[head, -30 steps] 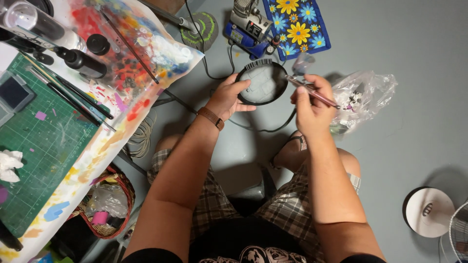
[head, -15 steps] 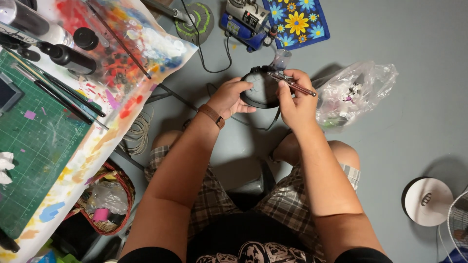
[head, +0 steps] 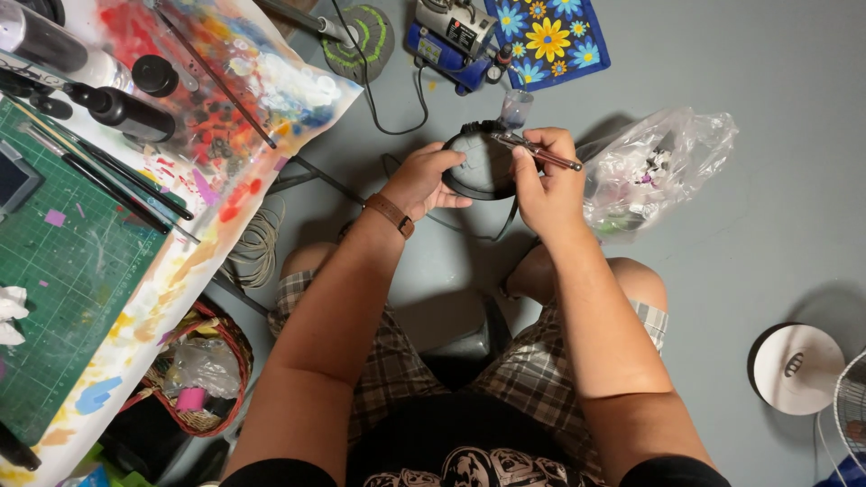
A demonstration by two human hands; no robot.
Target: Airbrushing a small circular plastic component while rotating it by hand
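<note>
Black round disc (head: 480, 167) gripped by left hand (head: 424, 180), right hand (head: 546, 185) clasping airbrush (head: 537, 151) against its edge

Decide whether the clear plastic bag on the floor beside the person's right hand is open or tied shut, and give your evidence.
Cannot tell. The clear plastic bag lies crumpled on the grey floor with small items inside, but its mouth is not clearly visible.

One view only — a head-worn camera looking steeply down over the person's forearms and lap to the grey floor (head: 767, 225). It sits close above; a paint-spattered table (head: 225, 135) fills the picture's left edge.
</note>
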